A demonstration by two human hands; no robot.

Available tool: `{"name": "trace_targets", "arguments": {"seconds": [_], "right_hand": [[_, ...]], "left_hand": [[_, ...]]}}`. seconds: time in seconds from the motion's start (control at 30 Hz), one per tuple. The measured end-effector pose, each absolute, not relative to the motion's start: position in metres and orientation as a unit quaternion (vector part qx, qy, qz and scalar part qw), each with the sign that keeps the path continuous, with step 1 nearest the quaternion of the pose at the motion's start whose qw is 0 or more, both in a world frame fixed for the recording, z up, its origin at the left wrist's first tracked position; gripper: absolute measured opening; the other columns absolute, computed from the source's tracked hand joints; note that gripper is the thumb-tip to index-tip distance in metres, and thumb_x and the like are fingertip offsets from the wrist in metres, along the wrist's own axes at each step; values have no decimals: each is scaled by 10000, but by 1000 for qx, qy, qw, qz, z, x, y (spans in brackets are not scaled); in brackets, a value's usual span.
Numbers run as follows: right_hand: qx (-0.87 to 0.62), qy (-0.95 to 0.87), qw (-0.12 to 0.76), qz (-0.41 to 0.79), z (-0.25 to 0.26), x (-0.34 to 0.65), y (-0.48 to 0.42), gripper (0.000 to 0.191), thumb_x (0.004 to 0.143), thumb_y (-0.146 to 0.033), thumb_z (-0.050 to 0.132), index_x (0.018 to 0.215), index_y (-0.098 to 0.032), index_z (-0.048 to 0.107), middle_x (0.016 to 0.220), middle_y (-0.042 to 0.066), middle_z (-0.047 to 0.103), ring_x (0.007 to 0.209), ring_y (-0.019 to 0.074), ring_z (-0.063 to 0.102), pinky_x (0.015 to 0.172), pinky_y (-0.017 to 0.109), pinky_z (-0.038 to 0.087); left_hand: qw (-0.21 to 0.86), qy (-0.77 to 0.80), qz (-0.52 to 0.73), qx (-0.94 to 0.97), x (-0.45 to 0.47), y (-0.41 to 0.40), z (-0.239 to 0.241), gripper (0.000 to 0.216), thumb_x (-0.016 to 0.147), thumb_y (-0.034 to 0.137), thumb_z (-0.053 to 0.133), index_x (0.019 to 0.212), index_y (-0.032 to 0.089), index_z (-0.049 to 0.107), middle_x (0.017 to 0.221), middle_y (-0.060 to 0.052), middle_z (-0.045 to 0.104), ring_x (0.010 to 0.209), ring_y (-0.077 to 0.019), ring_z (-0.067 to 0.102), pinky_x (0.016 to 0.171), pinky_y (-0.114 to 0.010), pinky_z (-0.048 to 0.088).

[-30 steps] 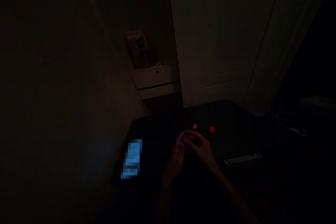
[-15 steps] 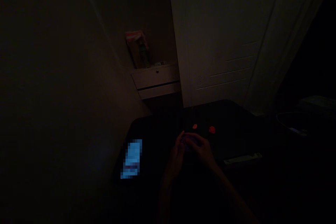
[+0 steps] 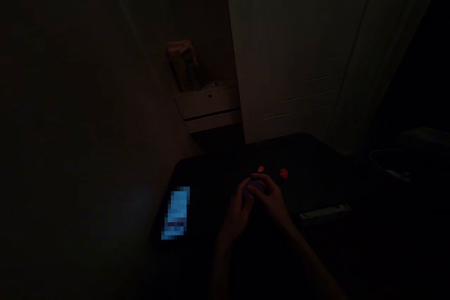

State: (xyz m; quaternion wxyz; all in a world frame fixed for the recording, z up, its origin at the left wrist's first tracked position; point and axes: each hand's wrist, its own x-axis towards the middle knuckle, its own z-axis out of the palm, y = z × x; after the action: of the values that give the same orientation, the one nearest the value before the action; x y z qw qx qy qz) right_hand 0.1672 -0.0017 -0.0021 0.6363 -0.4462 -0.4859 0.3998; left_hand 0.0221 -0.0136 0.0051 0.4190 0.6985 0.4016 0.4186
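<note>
In very dim light, my left hand (image 3: pixel 239 206) and my right hand (image 3: pixel 272 195) meet over a dark table (image 3: pixel 218 183). Between them is a small purple piece (image 3: pixel 259 186), whose kind the darkness hides. The left fingers curve around its near left side. My right thumb lies across the piece while the right fingers bend over its far side. Just beyond the hands lies a small orange-red lump (image 3: pixel 260 168). A second, redder crumpled lump (image 3: pixel 283 173) rests to its right; what either is made of I cannot tell.
A lit, pixelated screen (image 3: pixel 176 213) glows on the table's left. A pale flat strip (image 3: pixel 325 212) lies near the right side. Behind stand a white door panel (image 3: pixel 288 56) and a drawer unit (image 3: pixel 211 103) carrying a bag (image 3: pixel 183 65). A thin cable (image 3: pixel 381 168) curves at far right.
My hands have shifted slightly, the left wrapping closer around the purple piece. More of the purple now shows between the fingers. The lumps and the screen stay in place.
</note>
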Motion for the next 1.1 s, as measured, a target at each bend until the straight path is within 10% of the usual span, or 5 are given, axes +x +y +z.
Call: {"name": "trace_targets", "arguments": {"seconds": [0.23, 0.63, 1.1], "right_hand": [[-464, -506, 604, 405, 2, 168, -3, 292, 775, -446, 767, 946, -210, 770, 931, 60, 779, 910, 279, 709, 839, 385, 543], [-423, -451, 637, 460, -4, 167, -1, 563, 725, -421, 821, 1224, -241, 632, 912, 44, 778, 873, 271, 742, 770, 369, 590], [-447, -516, 599, 418, -5, 170, 1, 333, 778, -479, 776, 993, -225, 761, 934, 47, 771, 880, 258, 704, 797, 365, 550]], "left_hand": [[407, 422, 406, 701, 21, -14, 2, 629, 999, 522, 482, 1547, 253, 331, 1616, -96, 379, 1484, -267, 360, 1235, -457, 274], [400, 407, 396, 719, 20, -14, 1, 669, 961, 478, 578, 1552, 270, 346, 1581, -99, 439, 1447, -293, 416, 1219, -491, 300], [417, 410, 396, 708, 19, -17, 5, 855, 913, 461, 655, 1606, 258, 198, 1661, -117, 279, 1528, -298, 269, 1253, -497, 223]]}}
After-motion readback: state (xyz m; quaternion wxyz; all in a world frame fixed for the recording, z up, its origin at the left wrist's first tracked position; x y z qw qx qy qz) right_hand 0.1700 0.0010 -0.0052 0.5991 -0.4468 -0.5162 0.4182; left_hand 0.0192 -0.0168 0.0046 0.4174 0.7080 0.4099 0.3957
